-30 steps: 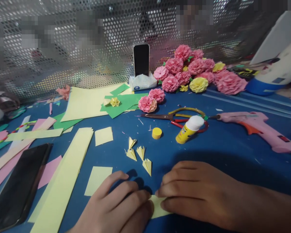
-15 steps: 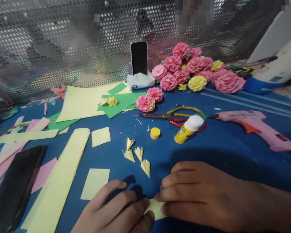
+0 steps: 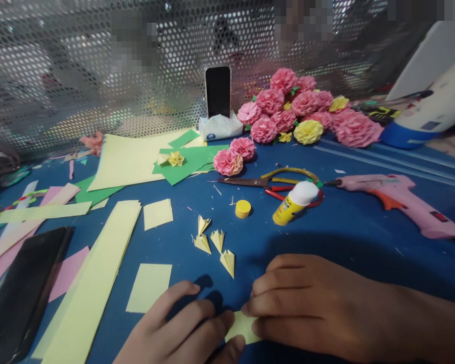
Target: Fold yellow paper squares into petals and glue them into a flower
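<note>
A small piece of pale yellow paper (image 3: 243,327) lies at the front of the table, between my two hands. My left hand (image 3: 185,326) has its fingertips and thumb closed on the paper's left end, with the index finger lifted away. The fingers of my right hand (image 3: 307,306) are pressed together on its right end, and my right thumb is hidden. Just beyond the hands are several small folded yellow paper pieces (image 3: 227,262). Two yellow squares sit left of them, the nearer square (image 3: 148,287) beside my left hand. Farther off stand a yellow glue stick (image 3: 290,207) and its round cap (image 3: 243,209).
Scissors (image 3: 250,181) and a pink glue gun (image 3: 398,194) lie beyond my right hand. Pink paper flowers (image 3: 271,101) are heaped at the back, near an upright phone (image 3: 218,91). Yellow paper strips (image 3: 94,283) and a dark phone (image 3: 26,288) cover the left.
My left thumb has shifted slightly right along the paper, and a little more of the paper shows. My right hand has barely moved. Everything else on the table stays put.
</note>
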`<state>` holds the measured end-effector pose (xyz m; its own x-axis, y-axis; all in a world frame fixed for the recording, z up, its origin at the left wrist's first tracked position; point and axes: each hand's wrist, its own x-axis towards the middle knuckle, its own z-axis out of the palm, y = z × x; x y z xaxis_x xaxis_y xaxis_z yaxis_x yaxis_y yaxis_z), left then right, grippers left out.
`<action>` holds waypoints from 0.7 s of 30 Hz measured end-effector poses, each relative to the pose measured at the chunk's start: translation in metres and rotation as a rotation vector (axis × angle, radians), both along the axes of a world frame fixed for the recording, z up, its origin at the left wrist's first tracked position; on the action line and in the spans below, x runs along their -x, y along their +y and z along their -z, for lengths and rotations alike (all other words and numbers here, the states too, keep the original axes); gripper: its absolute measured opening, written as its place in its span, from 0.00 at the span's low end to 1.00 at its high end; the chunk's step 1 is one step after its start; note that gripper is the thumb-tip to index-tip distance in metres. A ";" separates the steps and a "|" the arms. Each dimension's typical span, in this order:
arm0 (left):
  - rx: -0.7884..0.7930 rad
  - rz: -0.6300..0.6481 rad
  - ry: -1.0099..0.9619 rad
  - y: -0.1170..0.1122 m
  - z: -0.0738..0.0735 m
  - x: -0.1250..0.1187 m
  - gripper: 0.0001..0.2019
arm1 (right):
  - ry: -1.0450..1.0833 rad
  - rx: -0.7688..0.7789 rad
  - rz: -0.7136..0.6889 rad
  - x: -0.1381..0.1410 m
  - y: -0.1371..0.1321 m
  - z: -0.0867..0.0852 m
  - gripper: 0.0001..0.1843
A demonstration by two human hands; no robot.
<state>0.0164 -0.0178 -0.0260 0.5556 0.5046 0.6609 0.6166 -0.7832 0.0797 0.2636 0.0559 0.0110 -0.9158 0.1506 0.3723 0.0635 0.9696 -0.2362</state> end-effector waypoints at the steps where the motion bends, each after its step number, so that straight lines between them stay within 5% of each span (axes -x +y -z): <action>1: 0.048 -0.008 -0.006 -0.001 0.000 0.000 0.14 | -0.004 0.000 0.000 0.000 0.000 0.000 0.19; 9: 0.409 -0.006 0.070 0.002 -0.015 0.011 0.05 | -0.088 -0.021 0.105 0.008 -0.010 0.001 0.22; 21: 0.490 -0.058 -0.002 0.000 -0.006 0.007 0.10 | -0.144 -0.111 0.187 0.004 -0.021 -0.003 0.18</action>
<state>0.0092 -0.0179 -0.0197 0.5162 0.7862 0.3397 0.6573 -0.6180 0.4313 0.2597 0.0344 0.0136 -0.9204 0.2883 0.2641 0.2698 0.9572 -0.1049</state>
